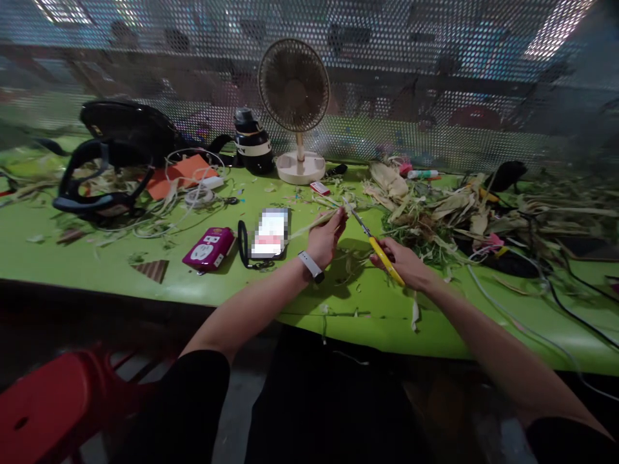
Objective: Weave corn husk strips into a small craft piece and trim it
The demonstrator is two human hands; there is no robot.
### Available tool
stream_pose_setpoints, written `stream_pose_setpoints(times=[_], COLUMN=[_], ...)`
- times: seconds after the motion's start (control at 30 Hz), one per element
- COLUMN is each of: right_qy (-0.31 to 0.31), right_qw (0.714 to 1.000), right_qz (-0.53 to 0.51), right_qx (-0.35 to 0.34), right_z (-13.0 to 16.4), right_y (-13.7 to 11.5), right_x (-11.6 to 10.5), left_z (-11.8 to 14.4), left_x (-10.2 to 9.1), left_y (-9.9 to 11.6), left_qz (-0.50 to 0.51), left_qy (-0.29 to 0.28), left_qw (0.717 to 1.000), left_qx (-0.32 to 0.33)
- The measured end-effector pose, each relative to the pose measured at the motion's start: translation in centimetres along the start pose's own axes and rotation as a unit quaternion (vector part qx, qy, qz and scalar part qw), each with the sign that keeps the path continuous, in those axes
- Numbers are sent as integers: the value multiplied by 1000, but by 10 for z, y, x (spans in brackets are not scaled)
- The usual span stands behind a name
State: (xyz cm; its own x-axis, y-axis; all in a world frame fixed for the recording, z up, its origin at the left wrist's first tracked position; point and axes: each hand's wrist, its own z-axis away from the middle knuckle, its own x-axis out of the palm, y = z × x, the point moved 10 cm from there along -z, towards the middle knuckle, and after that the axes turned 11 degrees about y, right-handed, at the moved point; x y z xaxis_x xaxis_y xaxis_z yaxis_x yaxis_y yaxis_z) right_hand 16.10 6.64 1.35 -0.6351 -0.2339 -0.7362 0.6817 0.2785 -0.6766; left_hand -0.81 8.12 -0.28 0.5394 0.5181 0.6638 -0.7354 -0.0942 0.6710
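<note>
Black-clad lap (333, 406) sits closest, then left fingers (338, 220) pinch what looks like a pale husk strip (313, 224) trailing off to their left, while right fingers (389, 247) grip yellow scissors (385, 261), blades slanting away-leftward, tips just beside the left fingertips.

Looks like craft workshop, judging by green worktable (162, 241), strewn corn husks (389, 183), yellow-handled scissors (387, 260), perforated metal screen (387, 116).
</note>
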Motion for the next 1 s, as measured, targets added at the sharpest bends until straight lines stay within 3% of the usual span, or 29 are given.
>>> stream_pose_setpoints(times=[0.17, 0.33, 0.5, 0.6, 0.7, 0.77, 0.83, 0.9, 1.0], right_qy=[25, 41, 120, 155, 115, 130, 189, 229, 238], right_qw=[999, 999, 992, 980, 948, 931, 917, 898, 852], right_qz=[17, -16, -22, 117, 288, 341, 334, 276, 162], right_qx=[-33, -22, 10, 51, 66, 9, -108, -254, -438], right_z=[0, 2, -7, -12, -8, -2, 5, 15, 29], right_y=[-5, -10, 10, 27, 32, 16, -14, -47, -79], right_x=[-6, -6, -22, -42, -50, -55, -58, -54, -45], left_z=[8, 7, 3, 3, 3, 3, 6, 13, 22], left_x=[2, 3, 4, 11, 17, 18, 21, 26, 31], left_y=[-7, -9, -7, -5, -5, -6, -11, -18, -24], left_qz=[-19, -29, -33, -73, -148, -184, -209, -221, -221], left_qy=[-24, -27, -39, -87, -131, -146, -173, -214, -258], left_qw=[999, 999, 999, 993, 980, 971, 960, 947, 931], left_qx=[-11, -11, -7, -14, -29, -42, -67, -97, -130])
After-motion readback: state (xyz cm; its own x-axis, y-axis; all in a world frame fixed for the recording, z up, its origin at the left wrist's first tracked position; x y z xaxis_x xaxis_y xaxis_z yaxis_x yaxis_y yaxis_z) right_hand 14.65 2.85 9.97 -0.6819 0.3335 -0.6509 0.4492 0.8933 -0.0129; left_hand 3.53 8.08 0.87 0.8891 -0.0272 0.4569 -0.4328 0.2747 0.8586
